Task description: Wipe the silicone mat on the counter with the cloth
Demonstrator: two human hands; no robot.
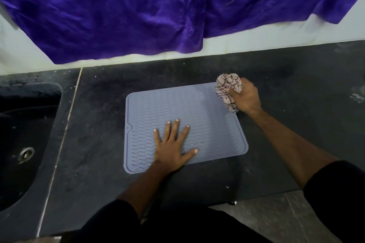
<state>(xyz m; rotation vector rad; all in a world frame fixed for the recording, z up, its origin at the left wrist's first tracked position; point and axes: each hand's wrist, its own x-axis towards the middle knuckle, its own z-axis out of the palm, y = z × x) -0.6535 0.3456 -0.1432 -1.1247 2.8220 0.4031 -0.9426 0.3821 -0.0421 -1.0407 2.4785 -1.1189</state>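
You had one silicone mat (pixel 197 116) on the dark counter (pixel 286 89). Your left hand (pixel 173 148) lay flat, fingers spread, on its near part; your right hand (pixel 245 96) gripped one bunched cloth (pixel 227 89) at its far right corner.

We are looking down at a home kitchen. A dark stone table (pixel 276 77) runs along a pale wall (pixel 296 33), and a black sink (pixel 23 124) with a round metal drain (pixel 25 155) is set into its left end. A thin pale seam (pixel 65 116) divides the sink section from the rest of the slab. A ribbed grey-blue silicone mat (pixel 197 108), the kind used for drying dishes, lies flat on the stone. A purple cloth (pixel 138 10) hangs over the wall behind, and grey floor tiles (pixel 276 221) show below the front edge.
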